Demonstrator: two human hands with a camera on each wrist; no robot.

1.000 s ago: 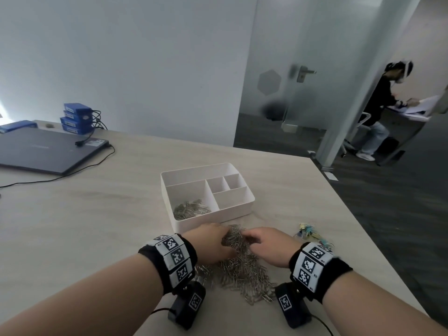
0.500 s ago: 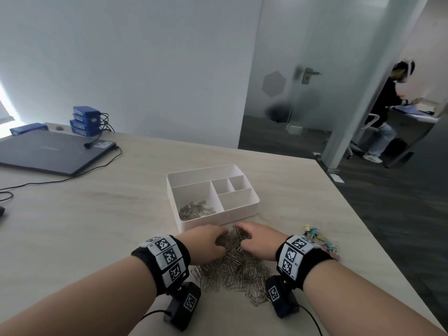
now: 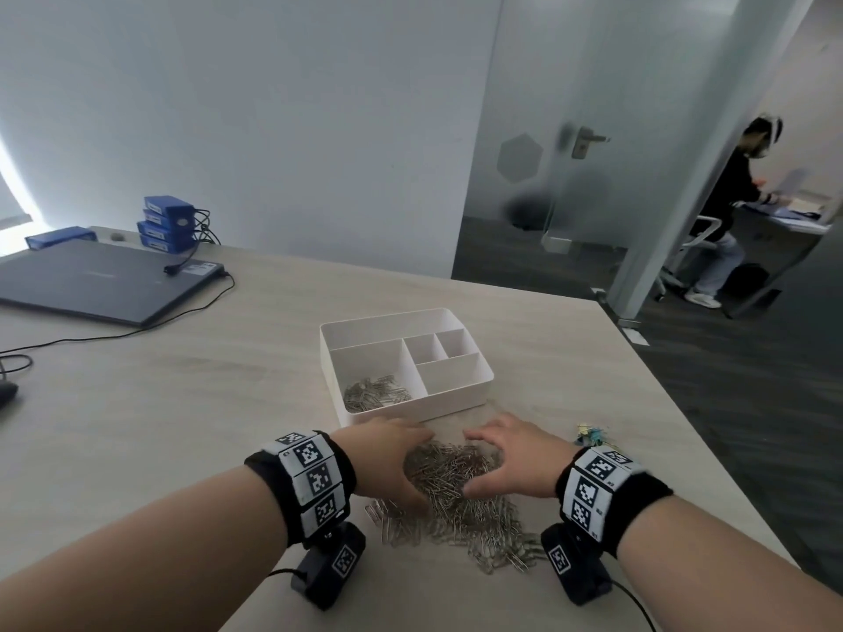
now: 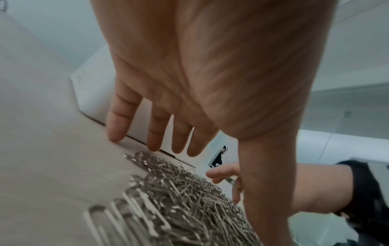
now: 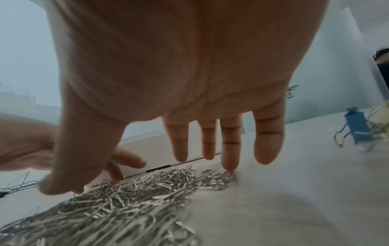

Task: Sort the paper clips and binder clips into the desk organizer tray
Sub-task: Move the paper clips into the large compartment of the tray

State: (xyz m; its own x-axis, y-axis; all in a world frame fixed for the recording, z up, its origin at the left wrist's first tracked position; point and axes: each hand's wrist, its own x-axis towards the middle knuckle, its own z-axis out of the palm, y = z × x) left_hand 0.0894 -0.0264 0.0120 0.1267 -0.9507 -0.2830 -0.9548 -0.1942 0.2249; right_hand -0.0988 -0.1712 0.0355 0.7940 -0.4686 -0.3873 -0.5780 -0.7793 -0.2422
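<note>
A heap of silver paper clips [image 3: 456, 499] [image 4: 179, 199] [image 5: 130, 196] lies on the table just in front of the white organizer tray [image 3: 474, 394]. The tray's large left compartment holds a small pile of paper clips [image 3: 376, 394]. My left hand [image 3: 392, 458] [image 4: 160, 133] and right hand [image 3: 506, 458] [image 5: 221, 146] stand on either side of the heap's far end, fingers spread and straight, tips at the table. Neither holds anything. Coloured binder clips [image 3: 590, 435] [image 5: 357, 128] lie right of my right wrist.
A closed laptop [image 3: 105, 280] with a cable and stacked blue boxes [image 3: 166, 221] sit at the far left. The table's right edge [image 3: 684, 431] runs close to the binder clips. A seated person [image 3: 725, 221] works behind a glass partition at the back right.
Both hands have drawn apart from the middle of the heap and opened, fingers now spread at its two sides. The camera view has shifted slightly.
</note>
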